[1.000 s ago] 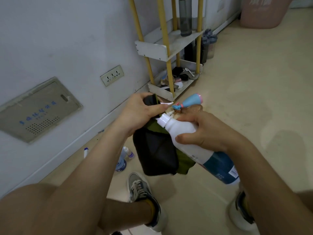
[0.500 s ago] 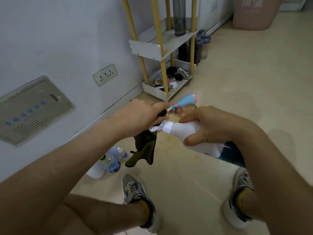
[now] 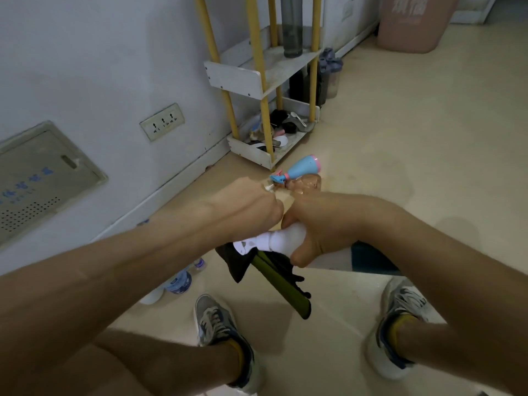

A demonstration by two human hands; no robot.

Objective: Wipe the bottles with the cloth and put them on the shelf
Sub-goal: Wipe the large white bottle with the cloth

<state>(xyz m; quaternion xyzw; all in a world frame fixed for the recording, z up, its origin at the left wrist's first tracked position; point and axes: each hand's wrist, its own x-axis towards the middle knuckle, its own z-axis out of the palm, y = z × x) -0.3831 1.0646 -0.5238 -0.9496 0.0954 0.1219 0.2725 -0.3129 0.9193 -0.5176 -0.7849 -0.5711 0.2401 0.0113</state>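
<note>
Head, left hand grips cloth, right hand bottle

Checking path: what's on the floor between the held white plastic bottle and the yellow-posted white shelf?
Head view: a blue spray bottle and a clear brownish bottle are there.

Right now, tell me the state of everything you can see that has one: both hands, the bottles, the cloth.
left hand: fingers curled, gripping the cloth.
right hand: gripping the white bottle.
white bottle: held on its side, neck toward the left hand.
cloth: hanging below the bottle's neck.
blue spray bottle: lying on the floor.
dark bottle: upright on the shelf.
</note>
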